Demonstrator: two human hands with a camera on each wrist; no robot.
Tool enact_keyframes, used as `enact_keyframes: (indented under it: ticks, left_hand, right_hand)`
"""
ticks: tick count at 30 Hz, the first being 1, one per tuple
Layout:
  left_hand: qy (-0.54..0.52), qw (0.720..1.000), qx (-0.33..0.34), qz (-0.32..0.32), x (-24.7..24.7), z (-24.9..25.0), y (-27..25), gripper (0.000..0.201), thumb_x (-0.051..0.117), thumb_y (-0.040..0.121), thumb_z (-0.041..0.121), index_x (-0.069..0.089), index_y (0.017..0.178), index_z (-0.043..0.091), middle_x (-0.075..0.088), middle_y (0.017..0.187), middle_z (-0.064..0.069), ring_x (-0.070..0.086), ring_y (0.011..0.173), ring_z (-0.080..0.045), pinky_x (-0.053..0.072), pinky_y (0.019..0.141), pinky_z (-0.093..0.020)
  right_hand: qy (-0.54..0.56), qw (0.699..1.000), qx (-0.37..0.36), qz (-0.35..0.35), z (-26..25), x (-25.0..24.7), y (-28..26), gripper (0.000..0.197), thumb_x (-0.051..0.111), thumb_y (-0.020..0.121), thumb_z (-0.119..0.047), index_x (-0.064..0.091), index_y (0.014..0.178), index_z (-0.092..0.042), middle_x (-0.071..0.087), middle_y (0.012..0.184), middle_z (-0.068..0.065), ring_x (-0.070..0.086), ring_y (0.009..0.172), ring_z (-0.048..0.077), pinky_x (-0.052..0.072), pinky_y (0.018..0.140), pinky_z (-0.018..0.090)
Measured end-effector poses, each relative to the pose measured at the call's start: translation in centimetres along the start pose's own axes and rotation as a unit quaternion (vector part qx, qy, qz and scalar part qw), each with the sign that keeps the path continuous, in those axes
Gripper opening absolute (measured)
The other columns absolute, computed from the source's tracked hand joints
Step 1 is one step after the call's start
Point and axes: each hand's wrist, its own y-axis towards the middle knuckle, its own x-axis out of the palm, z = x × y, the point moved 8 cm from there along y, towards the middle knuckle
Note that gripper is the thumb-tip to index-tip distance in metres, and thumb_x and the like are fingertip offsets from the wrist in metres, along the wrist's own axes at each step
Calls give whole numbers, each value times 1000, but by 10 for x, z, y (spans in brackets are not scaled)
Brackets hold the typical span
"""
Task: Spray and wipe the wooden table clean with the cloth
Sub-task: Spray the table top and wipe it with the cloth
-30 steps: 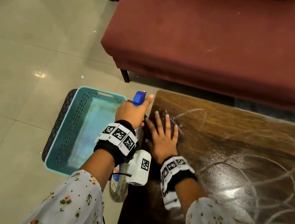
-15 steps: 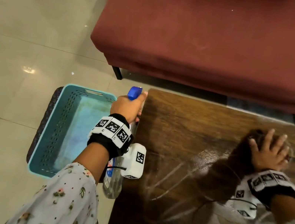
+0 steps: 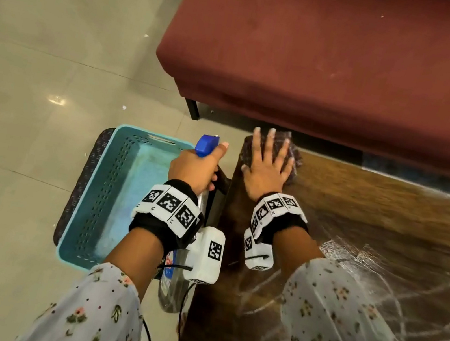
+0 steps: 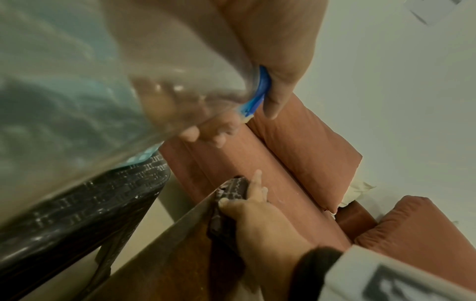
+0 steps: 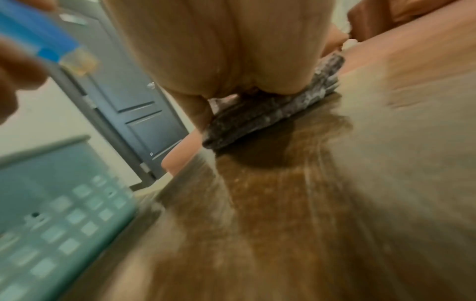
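The dark wooden table (image 3: 353,251) shows pale wet swirls across its top. My right hand (image 3: 267,167) lies flat, fingers spread, pressing a dark grey cloth (image 3: 294,158) onto the table's far left corner; the cloth (image 5: 270,114) shows folded under the palm in the right wrist view. Left of the table edge, my left hand (image 3: 194,168) grips a clear spray bottle (image 3: 173,286) with a blue spray head (image 3: 206,145). The bottle (image 4: 115,81) fills the left wrist view, and the right hand (image 4: 257,215) on the cloth (image 4: 231,193) shows below it.
A teal perforated basket (image 3: 112,196) sits inside a dark woven tray (image 3: 81,176) on the tiled floor, just left of the table. A maroon sofa (image 3: 339,64) runs close along the table's far edge. A grey door (image 5: 134,97) stands behind.
My right hand has swept the cloth from the table's right part back to its far left corner. The left hand with the bottle has stayed beside the basket.
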Motion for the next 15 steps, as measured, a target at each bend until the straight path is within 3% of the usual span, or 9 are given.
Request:
enact_keyframes:
  ticks: [3, 8, 11, 15]
  left_hand:
    - [7, 1000, 3, 7, -4, 0, 0, 46, 59, 84, 52, 52, 59, 14, 56, 53, -1, 51, 42, -16, 45, 55, -26]
    - [12, 1000, -14, 8, 0, 1, -4, 49, 61, 82, 53, 53, 57, 11, 56, 53, -4, 52, 42, -19, 45, 58, -28]
    - [12, 1000, -14, 13, 5, 2, -5, 49, 63, 80, 53, 55, 57, 11, 57, 52, -3, 53, 44, -21, 51, 65, -32]
    - [16, 1000, -15, 16, 11, 2, -6, 48, 64, 79, 53, 55, 58, 11, 57, 51, -3, 52, 42, -22, 52, 71, -36]
  right_hand:
    - [-30, 998, -59, 9, -2, 20, -43, 69, 40, 95, -33, -6, 146, -35, -15, 157, -3, -18, 143, 30, -11, 113, 47]
    - [-53, 994, -93, 23, 8, 62, -136, 78, 54, 85, -35, 7, 147, -36, 8, 158, -4, -13, 143, 25, -8, 112, 43]
    - [-64, 994, -87, 12, 10, 60, -127, 71, 44, 85, -42, 8, 146, -40, 13, 157, -5, -14, 143, 25, -6, 112, 45]
    - [-62, 996, -62, 5, 19, 27, -64, 62, 33, 94, -44, -6, 143, -46, -9, 158, -10, -13, 144, 28, -3, 115, 52]
